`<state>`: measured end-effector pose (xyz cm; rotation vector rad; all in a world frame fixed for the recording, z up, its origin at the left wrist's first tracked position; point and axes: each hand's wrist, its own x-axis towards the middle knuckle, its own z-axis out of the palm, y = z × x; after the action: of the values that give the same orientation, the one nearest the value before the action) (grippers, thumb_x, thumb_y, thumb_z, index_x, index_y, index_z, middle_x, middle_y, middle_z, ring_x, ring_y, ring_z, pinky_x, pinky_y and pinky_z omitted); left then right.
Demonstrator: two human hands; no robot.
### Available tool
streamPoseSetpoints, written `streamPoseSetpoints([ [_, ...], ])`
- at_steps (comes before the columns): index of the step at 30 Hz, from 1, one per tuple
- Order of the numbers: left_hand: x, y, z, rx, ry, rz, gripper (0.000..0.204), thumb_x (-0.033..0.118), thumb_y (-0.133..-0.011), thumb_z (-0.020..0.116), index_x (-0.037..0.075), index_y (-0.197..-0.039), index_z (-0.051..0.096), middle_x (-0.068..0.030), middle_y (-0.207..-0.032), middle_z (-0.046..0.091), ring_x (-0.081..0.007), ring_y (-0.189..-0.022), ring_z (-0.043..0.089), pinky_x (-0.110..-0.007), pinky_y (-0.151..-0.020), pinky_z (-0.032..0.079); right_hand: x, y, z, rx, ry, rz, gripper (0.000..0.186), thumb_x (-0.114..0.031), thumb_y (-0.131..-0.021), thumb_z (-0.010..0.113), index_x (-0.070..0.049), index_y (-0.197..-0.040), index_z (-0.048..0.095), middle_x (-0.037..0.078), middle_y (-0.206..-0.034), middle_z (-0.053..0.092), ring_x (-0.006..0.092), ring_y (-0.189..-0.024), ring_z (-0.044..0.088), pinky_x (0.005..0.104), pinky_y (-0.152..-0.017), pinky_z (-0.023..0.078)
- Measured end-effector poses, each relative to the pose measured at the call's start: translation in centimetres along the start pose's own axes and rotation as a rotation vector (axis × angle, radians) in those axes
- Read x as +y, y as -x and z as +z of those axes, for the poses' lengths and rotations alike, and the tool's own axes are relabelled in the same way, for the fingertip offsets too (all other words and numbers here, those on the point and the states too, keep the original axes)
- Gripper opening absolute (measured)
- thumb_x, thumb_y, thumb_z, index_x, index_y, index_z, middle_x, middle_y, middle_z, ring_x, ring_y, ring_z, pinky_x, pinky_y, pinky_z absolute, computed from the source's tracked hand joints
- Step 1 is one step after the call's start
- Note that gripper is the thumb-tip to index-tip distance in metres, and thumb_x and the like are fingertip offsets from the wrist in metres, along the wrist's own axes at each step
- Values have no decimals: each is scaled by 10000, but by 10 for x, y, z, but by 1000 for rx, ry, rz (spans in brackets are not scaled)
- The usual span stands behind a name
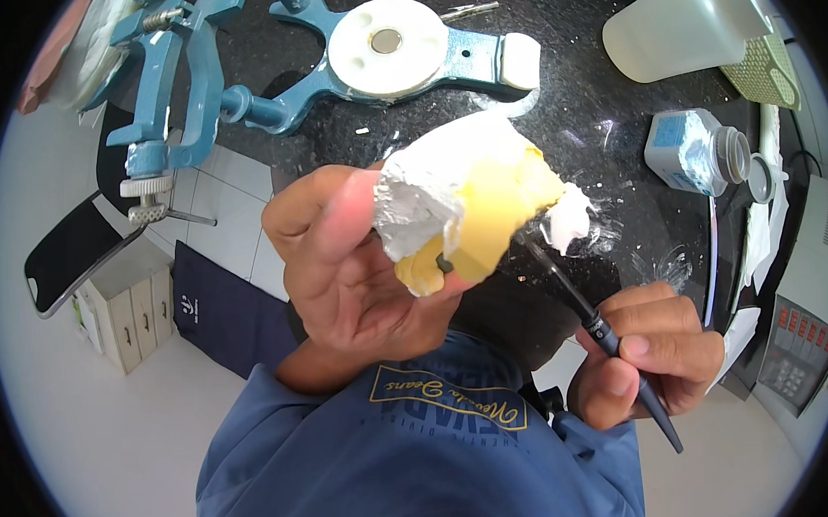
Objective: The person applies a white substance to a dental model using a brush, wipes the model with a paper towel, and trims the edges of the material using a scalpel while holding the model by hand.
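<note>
My left hand (341, 271) is closed around a dental plaster cast (500, 208), white on top and yellow below, with a small dark spot on its yellow part. The cast is raised above the dark worktop. In my right hand (654, 350), thumb and fingers pinch a thin brush (656, 410) with a dark handle. Its tip points up and left, close to the yellow edge of the cast; whether it touches cannot be made out. Just right of the cast, a white plaster lump (570, 218) lies on the worktop.
A blue dental articulator part (474, 57) with a round white plate lies behind the cast; another blue frame (162, 94) stands at the left. On the right are a translucent bottle (667, 30), a small uncapped jar (691, 154), a green basket (766, 72) and a grey keypad device (800, 325).
</note>
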<state>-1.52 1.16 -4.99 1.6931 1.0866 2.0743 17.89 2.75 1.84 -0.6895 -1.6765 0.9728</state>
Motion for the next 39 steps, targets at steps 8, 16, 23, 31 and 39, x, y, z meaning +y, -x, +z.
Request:
streamPoseSetpoints([
  [8,-3,1,5,49,51,-1,720,-11,-783,777,-136,-1360,365,-224,-1287,373,-295,-1127,595,-326,-924,566,6,-2,8,50,32,-67,269,52,-662,732,13,-895,603,117,-749,611,190,-562,608,272,-501,502],
  [16,-3,0,5,49,54,9,712,-5,-782,782,-130,-1352,375,-211,-1277,372,-288,-1122,601,-322,-920,569,6,-3,8,25,13,-39,270,60,-663,737,17,-893,603,125,-749,615,177,-559,619,266,-501,512],
  [23,-5,-3,6,38,41,50,715,-12,-768,791,-116,-1349,389,-189,-1250,374,-314,-1100,616,-351,-917,578,8,-4,7,0,28,-57,269,55,-668,740,19,-895,600,126,-745,614,175,-554,614,264,-501,515],
  [31,-7,-4,5,5,69,39,660,-11,-780,777,-80,-1330,419,-177,-1215,397,-412,-1048,646,-384,-870,602,8,-3,7,25,-6,-41,286,54,-659,734,12,-909,602,134,-746,621,163,-549,604,255,-504,501],
  [39,-6,-5,7,19,-8,64,608,-30,-778,765,-62,-1296,449,-178,-1210,404,-407,-1036,651,-368,-842,608,8,-4,7,7,4,-23,287,51,-654,740,11,-903,602,130,-748,622,168,-548,615,260,-508,507],
])
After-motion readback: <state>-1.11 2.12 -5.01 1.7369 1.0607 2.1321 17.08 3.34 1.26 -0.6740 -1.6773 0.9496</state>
